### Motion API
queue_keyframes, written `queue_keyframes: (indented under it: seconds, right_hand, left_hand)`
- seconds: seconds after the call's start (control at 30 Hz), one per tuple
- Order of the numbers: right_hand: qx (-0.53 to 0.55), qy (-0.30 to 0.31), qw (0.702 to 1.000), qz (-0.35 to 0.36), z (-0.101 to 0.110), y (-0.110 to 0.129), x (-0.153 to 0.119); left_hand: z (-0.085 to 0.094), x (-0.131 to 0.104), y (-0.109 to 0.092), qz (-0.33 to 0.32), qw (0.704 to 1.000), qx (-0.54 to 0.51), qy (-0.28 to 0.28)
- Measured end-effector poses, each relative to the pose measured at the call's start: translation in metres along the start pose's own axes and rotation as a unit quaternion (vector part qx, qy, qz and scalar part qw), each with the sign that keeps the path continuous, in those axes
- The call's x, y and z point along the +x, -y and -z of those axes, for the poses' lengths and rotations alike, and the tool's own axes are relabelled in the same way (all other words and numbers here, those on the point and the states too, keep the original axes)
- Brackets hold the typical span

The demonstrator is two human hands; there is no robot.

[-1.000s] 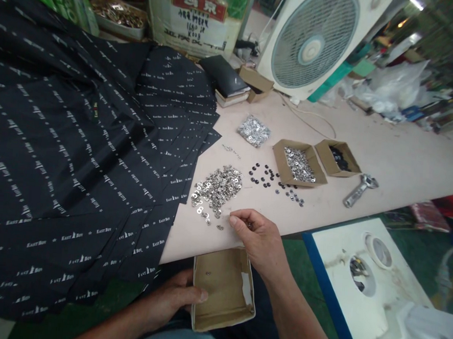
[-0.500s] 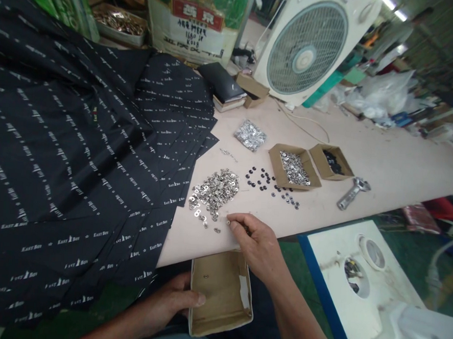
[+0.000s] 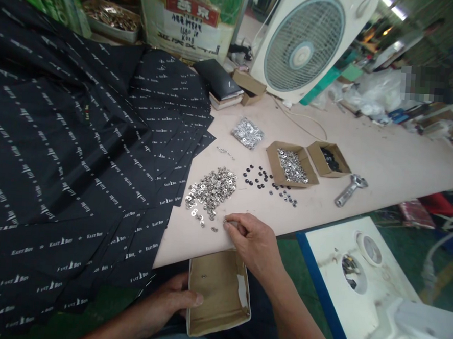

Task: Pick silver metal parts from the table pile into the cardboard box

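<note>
An open cardboard box (image 3: 216, 302) is held by my left hand (image 3: 178, 297), with the thumb over its left wall. One small metal piece lies on the box's bottom, and another shows near its lower right corner. My right hand (image 3: 251, 237) is above the table's front edge, its thumb and index finger pinched on a small metal snap part (image 3: 225, 219). Left of these fingertips is a loose pile of silver snap parts (image 3: 212, 189). Dark round pieces (image 3: 258, 177) are scattered on the table farther back.
Dark printed fabric (image 3: 97, 146) covers the left side. Behind the pile are a bag of metal parts (image 3: 247, 133) and a fan (image 3: 301, 51). To the right are two small boxes (image 3: 312, 180) (image 3: 339, 171), a metal tool (image 3: 350, 191) and a white machine (image 3: 358, 275).
The thumb and index finger of my right hand have closed on the small metal part. A small piece now shows in the box's lower right corner. The view has shifted slightly.
</note>
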State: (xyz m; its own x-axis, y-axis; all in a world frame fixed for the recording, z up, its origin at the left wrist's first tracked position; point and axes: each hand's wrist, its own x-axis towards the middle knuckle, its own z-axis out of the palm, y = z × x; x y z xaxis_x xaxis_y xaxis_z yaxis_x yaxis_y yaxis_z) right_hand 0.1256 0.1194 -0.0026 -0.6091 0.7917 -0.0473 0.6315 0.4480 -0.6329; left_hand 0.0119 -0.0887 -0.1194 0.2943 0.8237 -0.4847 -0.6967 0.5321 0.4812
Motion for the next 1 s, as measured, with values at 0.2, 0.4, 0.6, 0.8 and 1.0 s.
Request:
queue_keyframes:
  seconds: [0.2,0.4,0.6,0.8,1.0]
  right_hand:
    - [0.026,0.02,0.999,-0.029,0.006,0.003,0.005]
    - [0.345,0.023,0.921,-0.178,0.02,0.002,0.011]
    - [0.615,0.0,0.756,-0.223,0.026,-0.003,0.014]
    - [0.683,0.0,0.695,-0.224,0.025,-0.006,0.014]
    - [0.459,-0.018,0.869,-0.182,0.023,-0.003,0.009]
  left_hand:
    - [0.0,-0.001,0.001,-0.004,1.0,-0.009,0.0]
    - [-0.002,0.002,-0.002,0.018,0.999,-0.035,0.014]
    - [-0.005,0.001,-0.005,0.026,0.999,-0.046,0.005]
    - [-0.008,-0.001,-0.007,0.031,0.999,-0.027,-0.002]
    - [-0.007,0.002,-0.003,0.026,0.998,-0.05,-0.005]
